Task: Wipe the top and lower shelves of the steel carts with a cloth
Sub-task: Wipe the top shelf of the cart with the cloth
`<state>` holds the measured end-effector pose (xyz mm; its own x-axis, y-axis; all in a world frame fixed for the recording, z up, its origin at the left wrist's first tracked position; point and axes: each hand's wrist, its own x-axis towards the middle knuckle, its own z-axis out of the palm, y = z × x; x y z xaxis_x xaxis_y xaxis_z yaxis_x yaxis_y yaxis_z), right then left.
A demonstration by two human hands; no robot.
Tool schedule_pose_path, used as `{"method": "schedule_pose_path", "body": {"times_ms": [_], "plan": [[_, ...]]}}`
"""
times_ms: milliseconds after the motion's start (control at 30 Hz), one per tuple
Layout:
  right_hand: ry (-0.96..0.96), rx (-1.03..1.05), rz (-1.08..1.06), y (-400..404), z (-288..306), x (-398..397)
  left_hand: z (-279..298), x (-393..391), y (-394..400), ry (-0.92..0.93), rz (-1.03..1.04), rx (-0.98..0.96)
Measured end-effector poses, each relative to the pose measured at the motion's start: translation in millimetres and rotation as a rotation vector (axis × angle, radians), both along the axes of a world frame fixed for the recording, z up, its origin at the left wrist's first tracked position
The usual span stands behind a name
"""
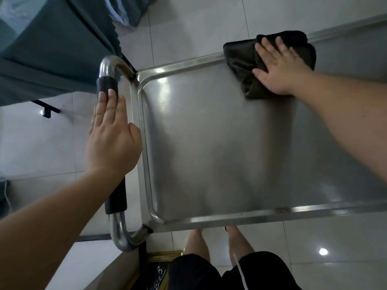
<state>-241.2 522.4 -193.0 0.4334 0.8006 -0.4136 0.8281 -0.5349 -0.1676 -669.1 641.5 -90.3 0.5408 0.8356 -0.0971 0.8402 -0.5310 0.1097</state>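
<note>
The steel cart's top shelf (209, 147) fills the middle of the view, shiny with a raised rim. A dark cloth (240, 59) lies bunched at the shelf's far edge. My right hand (278, 68) presses flat on the cloth, fingers spread. My left hand (111, 139) rests flat on the cart's push handle (116, 197), which has a black foam grip and curved steel ends. The lower shelf is hidden beneath the top one.
A bed with teal covers (52, 49) stands at the upper left, close to the handle's far end. Pale floor tiles (188, 28) surround the cart. My legs in black shorts (230, 268) stand at the near edge. A dark gold-trimmed mat (159, 268) lies by my feet.
</note>
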Motion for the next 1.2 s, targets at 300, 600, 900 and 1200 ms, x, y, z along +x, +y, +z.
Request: {"method": "schedule_pose_path", "body": {"times_ms": [300,600,900,1200], "plan": [[-0.065,0.072,0.031,-222.9,1.8,-113.4,-2.6,-3.6,2.1,0.002,-0.03,-0.008],[-0.064,0.067,0.157,-265.2,-0.7,-111.4,-5.4,-1.8,0.8,0.006,-0.042,0.03],[-0.072,0.063,-0.14,-70.8,-2.6,3.1,-9.9,-3.8,3.4,0.008,-0.033,0.055],[-0.058,0.166,-0.163,-96.7,2.2,-14.6,-10.1,-3.2,3.8,-0.008,-0.02,0.069]]}}
